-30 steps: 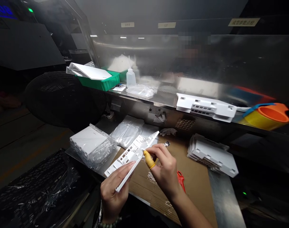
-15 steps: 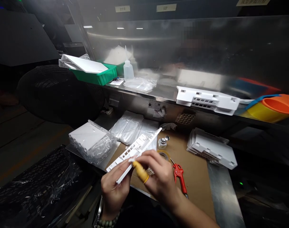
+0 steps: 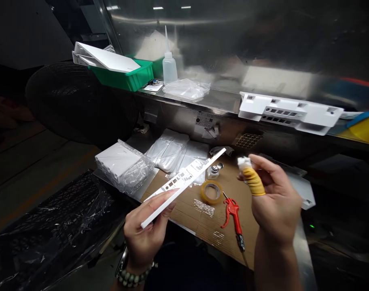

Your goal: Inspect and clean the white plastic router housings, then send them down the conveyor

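Observation:
A white plastic panel (image 3: pixel 184 182) with square cut-outs is tilted edge-on over the cardboard, its lower end gripped in my left hand (image 3: pixel 148 230). My right hand (image 3: pixel 272 198) is raised at the right, apart from the panel, with a yellow cover on one finger. Between its fingertips is a small crumpled white wad (image 3: pixel 244 163). Below and between the hands lie a roll of yellowish tape (image 3: pixel 211 192) and a red air gun (image 3: pixel 233 214). A small bottle with an open metal lid (image 3: pixel 213 173) stands just behind the tape.
Bagged white panels (image 3: pixel 119 161) are stacked at the left, beside flat plastic bags (image 3: pixel 168 149). On the shelf are a green bin (image 3: pixel 126 79), a squeeze bottle (image 3: pixel 170 68) and another white panel (image 3: pixel 289 113). More panels (image 3: pixel 302 188) lie behind my right hand.
My right hand has moved away from the panel to the right, with the white wad in its fingers. The left hand still holds the panel. The camera view has shifted.

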Motion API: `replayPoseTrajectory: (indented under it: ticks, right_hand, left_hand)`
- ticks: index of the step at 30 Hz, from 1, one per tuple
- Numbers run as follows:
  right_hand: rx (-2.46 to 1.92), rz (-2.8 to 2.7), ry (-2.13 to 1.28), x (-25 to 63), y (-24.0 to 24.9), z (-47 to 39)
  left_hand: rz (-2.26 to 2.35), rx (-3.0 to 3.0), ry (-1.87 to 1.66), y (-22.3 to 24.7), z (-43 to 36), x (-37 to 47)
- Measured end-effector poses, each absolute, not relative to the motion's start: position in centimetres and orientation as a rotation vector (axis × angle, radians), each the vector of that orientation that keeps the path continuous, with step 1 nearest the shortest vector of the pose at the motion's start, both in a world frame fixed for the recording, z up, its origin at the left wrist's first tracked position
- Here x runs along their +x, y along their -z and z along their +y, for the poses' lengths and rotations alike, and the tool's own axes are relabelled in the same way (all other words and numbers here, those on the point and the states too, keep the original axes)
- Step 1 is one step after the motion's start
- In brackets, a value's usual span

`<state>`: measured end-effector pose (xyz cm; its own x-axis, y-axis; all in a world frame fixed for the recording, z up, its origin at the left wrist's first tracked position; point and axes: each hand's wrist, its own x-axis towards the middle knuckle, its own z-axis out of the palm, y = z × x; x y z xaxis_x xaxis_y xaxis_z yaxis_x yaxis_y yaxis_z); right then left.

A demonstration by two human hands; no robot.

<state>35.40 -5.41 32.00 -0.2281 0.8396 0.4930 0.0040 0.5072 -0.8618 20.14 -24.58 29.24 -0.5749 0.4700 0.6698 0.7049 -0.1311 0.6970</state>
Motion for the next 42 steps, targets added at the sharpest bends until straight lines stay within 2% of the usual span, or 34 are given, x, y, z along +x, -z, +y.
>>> replayPoseTrajectory:
  ticks: [14,20,26,30,35,40,42]
  right_hand:
    - [-0.447,-1.959,-1.036,33.3,-32.7,-9.0]
    - [-0.233,-2.072,-0.959,31.4,-33.1,-11.8]
    - [-0.364,-2.060,-0.897,31.1,-32.5,-11.1]
    - [-0.231,-2.090,-0.999,31.0,-32.5,-11.5]
    - [-0.406,-2.004,-0.874,30.9,-32.3,-11.1]
    - [-0.224,-2.074,-0.956,31.2,-32.3,-11.4]
    - [-0.277,-2.057,-0.925,31.3,-32.3,-11.3]
  left_hand:
    - [-1.924,-1.444,1.652,-29.1,-24.2,19.9]
    - [-1.926,-1.522,1.519,-28.7,-24.0,19.6]
    - [-1.925,-1.494,1.513,-28.1,-23.7,19.5]
    - [-1.914,-1.499,1.550,-27.7,-23.7,19.5]
    - [-1.917,-1.459,1.550,-27.7,-23.6,19.5]
    - [-1.893,-1.486,1.562,-27.9,-23.5,19.5]
    - [-1.904,-1.479,1.580,-27.9,-23.5,19.6]
